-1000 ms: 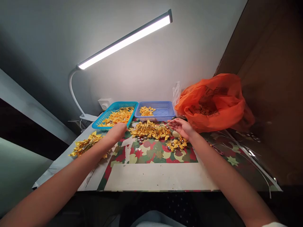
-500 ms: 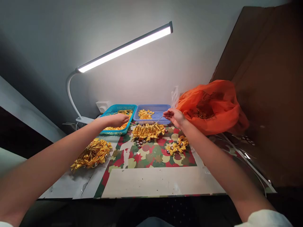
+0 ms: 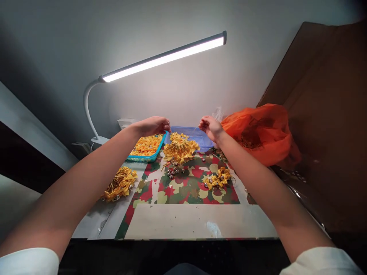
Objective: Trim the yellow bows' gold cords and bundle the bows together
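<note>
My left hand (image 3: 160, 125) is raised over the back of the table, its fingers pinched together on what looks like one end of a thin string. Opposite it, my right hand (image 3: 211, 128) is also closed, and a short length of the string (image 3: 195, 130) shows at its fingertips. Between and below both hands is a bunch of gold ribbon bows (image 3: 181, 148) with gold wire ties, gathered close together. Most of the string is too thin to follow. Small silver bells (image 3: 172, 173) lie on the table just in front of the bunch.
A teal basket (image 3: 143, 157) full of yellow bows stands at the back left, beside a blue basket (image 3: 205, 143). Gold bow bunches lie left (image 3: 122, 183) and right (image 3: 218, 178). An orange bag (image 3: 263, 126) sits right; a lit lamp (image 3: 163, 57) hangs above.
Both hands have risen, the left also moving right. The bow bunch has drawn together from a spread row into a tighter cluster and shifted up. The view has shifted slightly.
</note>
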`<action>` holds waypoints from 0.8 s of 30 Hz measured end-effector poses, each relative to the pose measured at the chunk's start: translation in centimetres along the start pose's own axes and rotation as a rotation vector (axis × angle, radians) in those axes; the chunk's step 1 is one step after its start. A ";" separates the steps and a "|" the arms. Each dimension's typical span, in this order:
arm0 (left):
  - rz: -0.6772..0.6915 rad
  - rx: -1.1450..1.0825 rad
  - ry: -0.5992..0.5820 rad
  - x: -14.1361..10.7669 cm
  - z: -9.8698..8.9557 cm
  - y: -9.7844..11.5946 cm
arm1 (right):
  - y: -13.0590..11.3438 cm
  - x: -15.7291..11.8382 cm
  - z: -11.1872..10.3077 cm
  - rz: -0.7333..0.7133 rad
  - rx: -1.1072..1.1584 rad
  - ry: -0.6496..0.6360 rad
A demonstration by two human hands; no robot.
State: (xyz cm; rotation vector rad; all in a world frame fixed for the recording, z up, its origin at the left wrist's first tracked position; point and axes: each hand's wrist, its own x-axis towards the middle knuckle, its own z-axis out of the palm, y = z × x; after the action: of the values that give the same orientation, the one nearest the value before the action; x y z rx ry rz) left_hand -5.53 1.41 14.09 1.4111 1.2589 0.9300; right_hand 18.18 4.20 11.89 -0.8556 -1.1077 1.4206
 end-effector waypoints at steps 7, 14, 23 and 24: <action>0.218 -0.407 0.141 1.0 0.6 -0.3 | -0.3 0.5 1.2 -0.055 -0.040 -0.021; 0.249 -0.584 0.156 1.6 3.6 -1.3 | 1.1 0.8 1.7 -0.121 -0.148 -0.019; 0.360 -0.499 0.201 2.0 5.6 -4.2 | 3.0 0.3 3.6 -0.333 -0.416 -0.112; 0.370 -0.467 0.201 1.9 5.7 -4.6 | 3.2 0.1 3.8 -0.378 -0.450 -0.103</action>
State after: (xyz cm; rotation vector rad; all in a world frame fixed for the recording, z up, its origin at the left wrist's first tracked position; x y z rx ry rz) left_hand -0.75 2.18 8.29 1.2105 0.8494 1.5386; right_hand 13.61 3.79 9.97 -0.8310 -1.6099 0.9224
